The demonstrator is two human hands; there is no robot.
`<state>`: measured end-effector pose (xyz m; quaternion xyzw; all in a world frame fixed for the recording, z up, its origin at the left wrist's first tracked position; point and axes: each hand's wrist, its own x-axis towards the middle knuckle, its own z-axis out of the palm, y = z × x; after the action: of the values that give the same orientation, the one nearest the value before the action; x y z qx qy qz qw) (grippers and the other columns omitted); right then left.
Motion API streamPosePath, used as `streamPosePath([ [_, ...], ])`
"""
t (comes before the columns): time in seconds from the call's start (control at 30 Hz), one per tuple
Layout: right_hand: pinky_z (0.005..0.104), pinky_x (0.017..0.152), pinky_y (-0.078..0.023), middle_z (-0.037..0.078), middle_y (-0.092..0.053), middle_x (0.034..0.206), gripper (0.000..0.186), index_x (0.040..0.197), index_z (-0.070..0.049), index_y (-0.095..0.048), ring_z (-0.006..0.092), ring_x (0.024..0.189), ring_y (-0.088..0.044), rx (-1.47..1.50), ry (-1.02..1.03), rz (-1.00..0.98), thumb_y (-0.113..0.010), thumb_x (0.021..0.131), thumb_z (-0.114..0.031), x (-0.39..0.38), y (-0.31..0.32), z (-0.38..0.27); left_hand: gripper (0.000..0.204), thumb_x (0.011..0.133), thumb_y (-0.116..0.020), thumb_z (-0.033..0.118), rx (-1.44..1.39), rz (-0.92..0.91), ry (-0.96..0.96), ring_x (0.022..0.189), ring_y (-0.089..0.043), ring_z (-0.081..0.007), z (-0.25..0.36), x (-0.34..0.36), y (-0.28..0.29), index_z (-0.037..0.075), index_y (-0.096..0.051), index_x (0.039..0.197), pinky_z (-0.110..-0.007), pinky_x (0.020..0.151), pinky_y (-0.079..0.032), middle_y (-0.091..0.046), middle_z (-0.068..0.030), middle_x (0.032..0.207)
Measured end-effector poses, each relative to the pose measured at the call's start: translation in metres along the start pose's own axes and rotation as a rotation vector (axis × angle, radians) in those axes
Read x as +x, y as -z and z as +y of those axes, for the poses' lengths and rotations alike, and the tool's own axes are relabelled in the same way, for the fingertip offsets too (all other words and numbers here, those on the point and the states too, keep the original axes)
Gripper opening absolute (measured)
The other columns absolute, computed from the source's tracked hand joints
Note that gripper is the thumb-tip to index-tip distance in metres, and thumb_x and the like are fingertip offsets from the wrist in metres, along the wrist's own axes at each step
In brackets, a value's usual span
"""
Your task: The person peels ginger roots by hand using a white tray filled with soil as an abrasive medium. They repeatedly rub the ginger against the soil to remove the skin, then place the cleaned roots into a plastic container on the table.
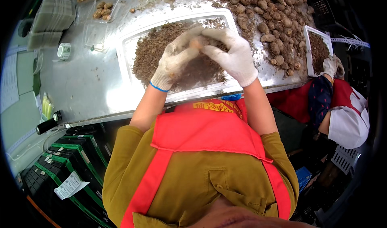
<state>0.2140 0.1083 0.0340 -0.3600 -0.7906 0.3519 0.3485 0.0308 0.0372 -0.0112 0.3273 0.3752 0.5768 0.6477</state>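
Observation:
My left hand (177,58) and my right hand (234,52), both in white knit gloves, meet above a white tray (125,62). Their fingers close from both sides on a small brown taro (196,43), mostly hidden by the gloves and slightly blurred. Beneath them, brown fibrous peelings (151,52) fill much of the tray. To the right of the tray, a heap of unpeeled, soil-covered taros (278,22) spreads over the metal table (88,91).
Clear packs of taros (104,11) sit at the far left, near stacked clear trays (52,16) and a label roll (63,51). Black-green crates (72,159) stand below the table. At right, a co-worker's gloved hands (332,66) touch another peelings tray (308,46).

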Motion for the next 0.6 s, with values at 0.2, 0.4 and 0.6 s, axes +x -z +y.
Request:
streamPosePath([
  [0.2,0.0286,0.066,-0.055,0.008,-0.075,0.089,0.017,0.098,-0.008,-0.077,0.0169,0.077,-0.07,-0.171,-0.04,-0.018,-0.067,0.093,-0.019,0.007,-0.004,0.028,0.078,0.086,-0.075,0.019,0.098,0.02,0.018,0.125,-0.057,-0.0233,0.001,0.0,0.0,-0.004,-0.04,0.151,-0.034,0.11,-0.044,-0.06,-0.0161,0.138],
  [0.4,0.0294,0.078,-0.057,0.009,-0.075,0.093,0.022,0.108,-0.008,-0.076,0.0185,0.088,-0.072,0.028,-0.088,-0.056,-0.07,0.091,-0.022,0.0,0.011,0.004,0.079,0.085,-0.074,0.0,0.098,0.007,-0.107,0.116,-0.058,-0.0168,-0.001,0.004,0.002,0.005,-0.038,0.155,-0.031,0.104,-0.047,-0.059,-0.0113,0.136],
  [0.6,0.0293,0.075,-0.058,0.01,-0.075,0.096,0.012,0.099,-0.007,-0.075,0.0205,0.083,-0.072,-0.113,0.13,-0.005,-0.069,0.089,-0.011,-0.006,-0.011,0.008,0.087,0.078,-0.078,0.001,0.327,0.067,-0.138,0.121,-0.057,-0.0181,-0.005,0.002,0.0,0.006,-0.038,0.155,-0.033,0.108,-0.046,-0.056,-0.0099,0.14],
])
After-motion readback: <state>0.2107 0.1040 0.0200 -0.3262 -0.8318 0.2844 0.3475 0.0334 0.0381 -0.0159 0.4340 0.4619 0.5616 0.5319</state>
